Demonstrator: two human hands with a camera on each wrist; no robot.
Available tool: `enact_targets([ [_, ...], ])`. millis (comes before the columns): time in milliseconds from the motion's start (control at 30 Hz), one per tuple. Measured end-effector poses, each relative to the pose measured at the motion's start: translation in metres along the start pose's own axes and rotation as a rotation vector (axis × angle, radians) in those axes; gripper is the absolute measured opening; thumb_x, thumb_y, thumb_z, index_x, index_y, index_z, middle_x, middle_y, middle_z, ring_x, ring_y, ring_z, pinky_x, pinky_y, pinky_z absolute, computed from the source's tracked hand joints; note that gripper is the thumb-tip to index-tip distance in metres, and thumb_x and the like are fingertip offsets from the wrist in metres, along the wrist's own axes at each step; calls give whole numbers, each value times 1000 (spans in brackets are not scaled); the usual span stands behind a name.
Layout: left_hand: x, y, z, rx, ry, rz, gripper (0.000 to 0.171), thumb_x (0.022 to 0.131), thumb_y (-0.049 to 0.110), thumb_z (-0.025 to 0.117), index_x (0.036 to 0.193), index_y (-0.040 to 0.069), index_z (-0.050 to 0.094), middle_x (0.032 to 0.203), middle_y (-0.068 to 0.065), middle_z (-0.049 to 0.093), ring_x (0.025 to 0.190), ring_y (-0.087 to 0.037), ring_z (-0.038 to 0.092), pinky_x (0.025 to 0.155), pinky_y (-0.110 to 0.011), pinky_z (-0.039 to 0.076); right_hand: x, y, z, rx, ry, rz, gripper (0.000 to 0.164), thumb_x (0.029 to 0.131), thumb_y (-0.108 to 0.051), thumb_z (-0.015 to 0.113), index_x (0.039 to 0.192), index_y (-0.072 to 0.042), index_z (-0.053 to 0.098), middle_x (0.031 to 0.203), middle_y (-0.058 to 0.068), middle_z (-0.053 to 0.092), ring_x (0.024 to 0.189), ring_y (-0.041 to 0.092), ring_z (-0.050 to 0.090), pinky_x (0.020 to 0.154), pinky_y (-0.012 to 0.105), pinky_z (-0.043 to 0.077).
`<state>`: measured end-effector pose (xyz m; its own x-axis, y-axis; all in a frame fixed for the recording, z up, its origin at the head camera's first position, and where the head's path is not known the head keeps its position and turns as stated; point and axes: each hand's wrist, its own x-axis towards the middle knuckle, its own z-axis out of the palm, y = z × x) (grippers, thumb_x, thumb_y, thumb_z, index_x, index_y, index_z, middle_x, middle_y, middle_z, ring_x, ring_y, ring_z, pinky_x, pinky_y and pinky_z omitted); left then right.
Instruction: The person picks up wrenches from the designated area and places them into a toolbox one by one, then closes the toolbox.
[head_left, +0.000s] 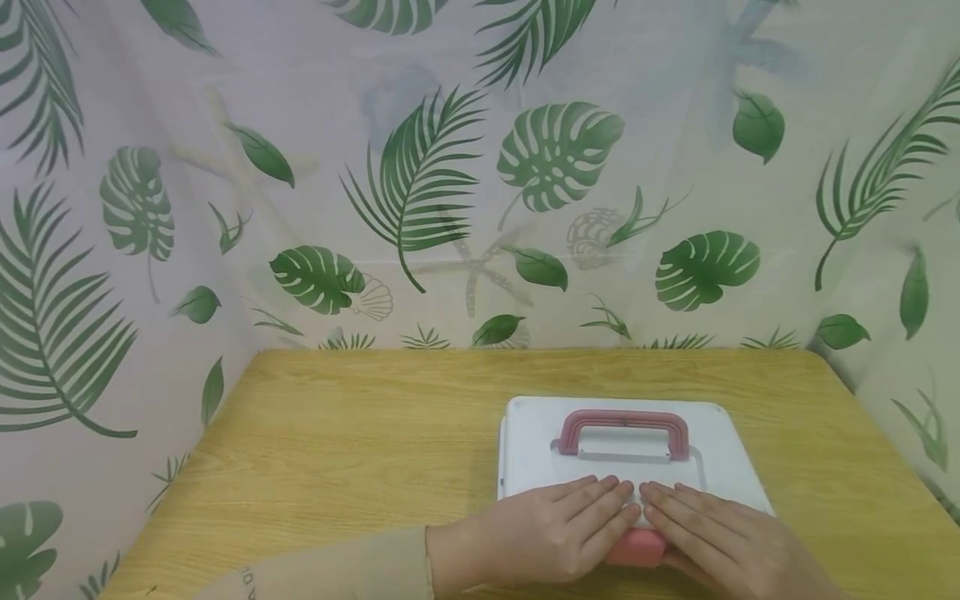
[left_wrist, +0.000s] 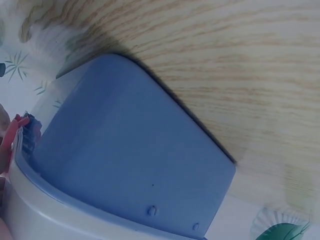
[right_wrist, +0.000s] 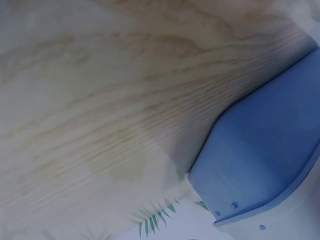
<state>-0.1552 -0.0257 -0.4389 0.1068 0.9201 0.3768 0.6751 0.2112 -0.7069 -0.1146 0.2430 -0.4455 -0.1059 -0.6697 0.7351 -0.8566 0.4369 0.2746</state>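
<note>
A white lidded box (head_left: 525, 450) with a pink carry handle (head_left: 625, 419) on its lid stands on the table. At its near side is a pink latch (head_left: 636, 547). My left hand (head_left: 551, 529) lies on the lid's near edge from the left, its fingers extended beside the latch. From the right, my right hand (head_left: 731, 533) rests on the same edge with straight fingers, the two sets of fingertips almost meeting. Both thumbs are mostly hidden. The box's lower body (left_wrist: 125, 140) looks blue in the left wrist view, with a paler lid rim above it.
The wood-grain table (head_left: 337, 450) extends to the left of the box and behind it. A white curtain (head_left: 450, 192) printed with green leaves hangs around the table's back and sides.
</note>
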Motion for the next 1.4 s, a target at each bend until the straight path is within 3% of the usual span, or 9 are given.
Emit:
enact_targets([
  [333,1,-2,-3,-36,-30,-9,39,113,11,39,140,5,67,141,-10,71,129,-17,70,111,-30,54,2,0,-1,-7,9,-6,48,113,-36,51,129,3,74,135,16,74,155,13,43,128,25,30],
  [700,1,-1,-3,-40,-24,-23,37,112,11,42,139,6,67,140,-8,72,127,-15,71,110,-28,54,9,1,-1,-9,82,-51,47,111,-37,56,125,4,75,129,16,77,152,13,46,126,24,34],
  [900,2,2,-3,-44,-24,-38,38,112,11,41,140,5,67,140,-9,72,127,-16,71,110,-30,54,6,-5,0,11,49,11,51,111,-41,56,123,5,75,128,18,77,152,10,46,127,23,32],
  [1133,1,11,-1,-102,-7,-118,37,113,15,43,139,5,67,140,-8,72,128,-16,71,112,-32,53,-1,-12,7,-2,44,69,55,111,-43,54,126,7,74,129,21,76,154,13,45,129,26,30],
  [1400,2,16,4,-39,65,-151,38,112,14,41,136,5,70,134,-6,75,128,-19,71,109,-32,56,-6,-16,11,-51,27,107,58,112,-46,51,125,6,74,129,20,76,155,12,42,130,26,28],
])
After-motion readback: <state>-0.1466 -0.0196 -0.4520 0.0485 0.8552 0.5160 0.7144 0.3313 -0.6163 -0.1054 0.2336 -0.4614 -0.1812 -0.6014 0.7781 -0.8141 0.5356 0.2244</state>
